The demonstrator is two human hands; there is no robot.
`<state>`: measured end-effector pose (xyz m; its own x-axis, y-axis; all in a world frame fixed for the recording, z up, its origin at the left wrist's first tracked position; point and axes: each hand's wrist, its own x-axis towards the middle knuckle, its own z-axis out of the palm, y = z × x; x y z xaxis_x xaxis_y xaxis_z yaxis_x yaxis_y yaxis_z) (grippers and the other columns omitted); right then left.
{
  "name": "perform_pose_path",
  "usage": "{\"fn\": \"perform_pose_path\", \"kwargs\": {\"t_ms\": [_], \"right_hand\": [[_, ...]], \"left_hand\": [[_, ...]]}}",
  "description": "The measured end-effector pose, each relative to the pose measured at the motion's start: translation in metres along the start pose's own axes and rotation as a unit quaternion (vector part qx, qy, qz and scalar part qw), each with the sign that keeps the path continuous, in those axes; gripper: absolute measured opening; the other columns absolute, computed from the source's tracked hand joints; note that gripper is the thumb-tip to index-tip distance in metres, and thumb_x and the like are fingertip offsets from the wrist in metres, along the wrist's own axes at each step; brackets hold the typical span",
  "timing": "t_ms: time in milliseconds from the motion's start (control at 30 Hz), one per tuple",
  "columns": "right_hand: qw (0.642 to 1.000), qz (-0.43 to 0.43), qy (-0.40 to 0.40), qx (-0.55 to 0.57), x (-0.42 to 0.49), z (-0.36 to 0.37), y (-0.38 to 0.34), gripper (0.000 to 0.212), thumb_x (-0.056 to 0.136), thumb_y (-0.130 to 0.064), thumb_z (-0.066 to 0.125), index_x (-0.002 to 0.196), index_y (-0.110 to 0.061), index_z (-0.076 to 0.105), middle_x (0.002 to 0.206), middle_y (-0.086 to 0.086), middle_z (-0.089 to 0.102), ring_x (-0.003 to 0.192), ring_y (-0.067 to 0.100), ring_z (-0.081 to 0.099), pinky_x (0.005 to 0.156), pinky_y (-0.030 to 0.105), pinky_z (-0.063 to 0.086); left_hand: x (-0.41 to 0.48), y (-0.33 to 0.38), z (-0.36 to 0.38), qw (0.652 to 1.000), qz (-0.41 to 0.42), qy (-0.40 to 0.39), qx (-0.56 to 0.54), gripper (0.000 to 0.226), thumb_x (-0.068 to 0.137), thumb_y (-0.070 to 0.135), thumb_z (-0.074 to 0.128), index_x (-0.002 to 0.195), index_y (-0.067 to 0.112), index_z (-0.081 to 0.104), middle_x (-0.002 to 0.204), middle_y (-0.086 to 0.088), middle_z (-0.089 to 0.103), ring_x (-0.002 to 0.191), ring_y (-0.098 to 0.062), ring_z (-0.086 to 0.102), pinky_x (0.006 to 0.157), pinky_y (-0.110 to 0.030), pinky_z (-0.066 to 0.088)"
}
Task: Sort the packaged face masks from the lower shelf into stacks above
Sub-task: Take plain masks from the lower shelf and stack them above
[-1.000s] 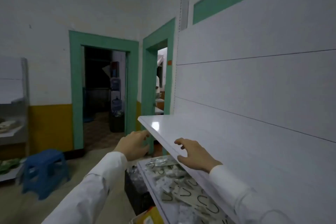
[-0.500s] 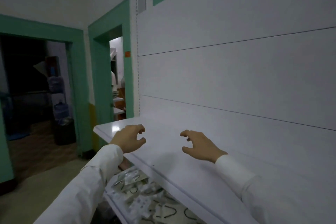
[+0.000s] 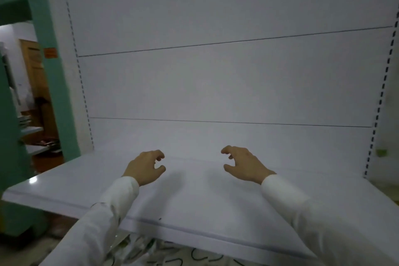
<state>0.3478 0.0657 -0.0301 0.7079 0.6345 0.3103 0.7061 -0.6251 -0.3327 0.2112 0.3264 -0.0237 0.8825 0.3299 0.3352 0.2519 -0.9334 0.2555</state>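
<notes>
Ahead, white upper shelf (image 3: 194,203) against white back panel (image 3: 216,84), green doorway (image 3: 55,75) left; packaged masks (image 3: 149,252) jumbled below its near edge, axes unreadable; left hand (image 3: 145,167) and right hand (image 3: 244,164) above shelf, loosely curled, holding nothing.

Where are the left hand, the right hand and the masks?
left hand (image 3: 144,167): head view, back of the hand.
right hand (image 3: 245,165): head view, back of the hand.
masks (image 3: 146,252): head view, a clear packet at the picture's bottom.
</notes>
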Motion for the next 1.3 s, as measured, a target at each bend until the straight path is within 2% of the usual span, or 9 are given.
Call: {"fn": "perform_pose_path", "kwargs": {"t_ms": [133,333,500,667,833,933,1067,1200,1300], "right_hand": [[0.999,0.037,0.015,-0.011,-0.015,-0.012,0.02,0.045,0.089,-0.034,0.057,0.132,-0.025,0.044,0.132,-0.005,0.051,0.114,0.012,0.052,0.094,0.033,0.045],[0.996,0.071,0.03,-0.038,-0.036,-0.023,0.025,0.044,0.09,-0.032,0.058,0.131,-0.023,0.045,0.131,-0.004,0.053,0.109,0.011,0.054,0.091,0.032,0.046],[0.993,0.098,0.056,-0.039,-0.041,-0.016,0.004,0.042,0.09,-0.029,0.059,0.13,-0.021,0.047,0.127,-0.003,0.055,0.107,0.012,0.056,0.09,0.032,0.048],[0.987,0.138,0.077,-0.009,-0.057,0.017,-0.034,0.042,0.086,-0.029,0.064,0.125,-0.021,0.05,0.12,-0.001,0.059,0.101,0.013,0.058,0.089,0.036,0.05],[0.988,0.133,0.078,0.003,-0.071,0.049,-0.086,0.041,0.085,-0.034,0.063,0.123,-0.026,0.051,0.11,-0.008,0.059,0.098,0.01,0.058,0.087,0.035,0.051],[0.991,0.089,0.096,0.039,-0.083,0.068,-0.115,0.033,0.087,-0.027,0.063,0.118,-0.023,0.055,0.1,-0.01,0.063,0.092,0.006,0.06,0.081,0.029,0.053],[0.996,0.011,0.055,0.063,-0.112,0.101,-0.139,0.023,0.089,-0.015,0.061,0.112,-0.016,0.061,0.094,-0.007,0.069,0.086,0.006,0.064,0.073,0.017,0.052],[0.999,-0.022,-0.026,-0.003,-0.137,0.142,-0.137,0.025,0.087,-0.021,0.058,0.111,-0.017,0.063,0.095,-0.008,0.07,0.076,0.007,0.064,0.069,0.021,0.053],[0.997,0.005,-0.067,-0.042,-0.15,0.174,-0.124,0.031,0.085,-0.027,0.054,0.114,-0.022,0.063,0.096,-0.006,0.069,0.077,0.011,0.063,0.069,0.026,0.052]], "left_hand": [[0.016,0.017,0.016,0.999,0.043,-0.005,-0.02,0.035,0.09,0.035,0.053,0.123,0.026,0.05,0.121,0.01,0.057,0.104,-0.011,0.052,0.087,-0.031,0.045],[0.029,0.034,0.016,0.993,0.107,-0.006,-0.039,0.036,0.09,0.035,0.052,0.124,0.026,0.05,0.121,0.009,0.057,0.112,-0.015,0.051,0.089,-0.031,0.043],[0.034,0.016,0.016,0.988,0.149,-0.012,-0.041,0.035,0.09,0.036,0.052,0.123,0.026,0.05,0.12,0.009,0.058,0.11,-0.015,0.052,0.086,-0.031,0.043],[0.021,-0.025,0.016,0.977,0.199,-0.053,-0.054,0.033,0.089,0.034,0.053,0.121,0.024,0.053,0.117,0.007,0.059,0.104,-0.015,0.054,0.084,-0.031,0.045],[0.005,-0.062,0.011,0.961,0.21,-0.044,-0.173,0.021,0.087,0.027,0.057,0.107,0.024,0.061,0.098,0.01,0.064,0.087,-0.012,0.06,0.083,-0.036,0.051],[-0.014,-0.073,0.009,0.943,0.224,-0.04,-0.244,0.014,0.087,0.023,0.058,0.099,0.024,0.064,0.087,0.013,0.064,0.081,-0.011,0.062,0.079,-0.033,0.052],[-0.051,-0.089,0.022,0.915,0.262,-0.089,-0.294,0.01,0.086,0.018,0.061,0.093,0.022,0.068,0.078,0.009,0.068,0.069,-0.006,0.064,0.071,-0.026,0.054],[-0.08,-0.111,0.056,0.9,0.282,-0.152,-0.297,0.009,0.086,0.016,0.064,0.092,0.019,0.07,0.079,0.004,0.07,0.072,-0.007,0.065,0.07,-0.018,0.054],[-0.092,-0.131,0.097,0.898,0.25,-0.214,-0.292,0.01,0.085,0.016,0.065,0.094,0.018,0.07,0.086,0.001,0.07,0.077,-0.01,0.065,0.073,-0.019,0.054]]}}
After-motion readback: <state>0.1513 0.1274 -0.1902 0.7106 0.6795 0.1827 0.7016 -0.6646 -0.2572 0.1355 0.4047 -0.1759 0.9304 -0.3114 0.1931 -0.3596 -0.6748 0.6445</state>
